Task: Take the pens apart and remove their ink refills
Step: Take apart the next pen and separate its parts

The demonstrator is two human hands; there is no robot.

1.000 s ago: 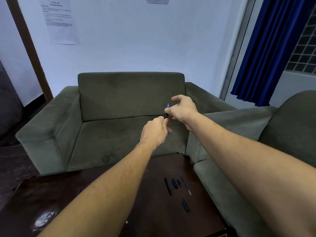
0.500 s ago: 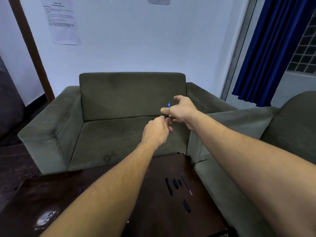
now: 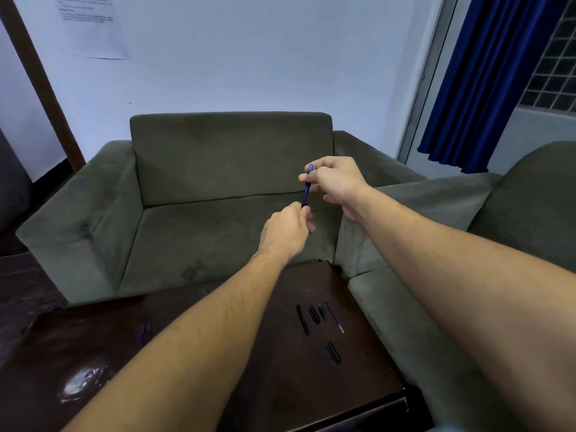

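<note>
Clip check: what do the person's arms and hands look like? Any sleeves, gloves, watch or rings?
No sleeves show on the left forearm or right forearm; both are bare to the frame edge, with fine hair. The left hand and right hand wear no gloves, and no watch, band or ring is visible.

Bare forearms [image 3: 202, 332] (fine dark hairs on both) lead to bare left hand [image 3: 288, 232] and right hand [image 3: 338, 182].

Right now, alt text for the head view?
Two hands hold a blue pen nearly upright before a sofa: left hand grips its lower end, right hand pinches the top. Black pen parts and a refill lie on the dark table below.
</note>
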